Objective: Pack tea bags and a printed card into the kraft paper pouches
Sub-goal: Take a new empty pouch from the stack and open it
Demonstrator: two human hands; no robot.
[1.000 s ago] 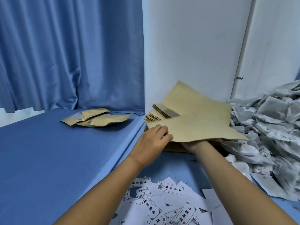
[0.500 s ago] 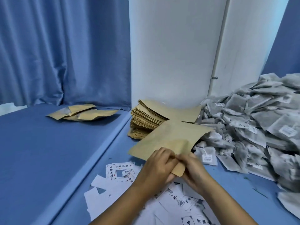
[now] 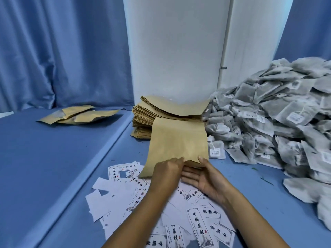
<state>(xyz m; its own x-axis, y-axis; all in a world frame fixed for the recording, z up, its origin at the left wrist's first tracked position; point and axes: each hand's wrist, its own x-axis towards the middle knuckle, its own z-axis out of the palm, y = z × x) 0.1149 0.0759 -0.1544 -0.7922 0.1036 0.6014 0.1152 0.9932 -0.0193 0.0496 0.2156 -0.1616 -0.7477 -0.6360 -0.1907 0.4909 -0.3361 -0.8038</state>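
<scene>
A flat kraft paper pouch is held up over the table, its near edge between both hands. My left hand pinches the near edge from the left. My right hand lies palm up under that edge, with its thumb on the paper. Behind stands a stack of empty kraft pouches. Grey tea bags are heaped at the right. Printed cards with black characters lie scattered under my forearms.
Two or three filled pouches lie on the raised blue surface at the left. A white pillar and blue curtains close off the back. A step edge runs diagonally between the raised surface and the lower blue table.
The pouch has swung from a slanted lie to pointing straight away from me. My right hand has turned palm up beneath its near edge. The view has shifted right and down.
</scene>
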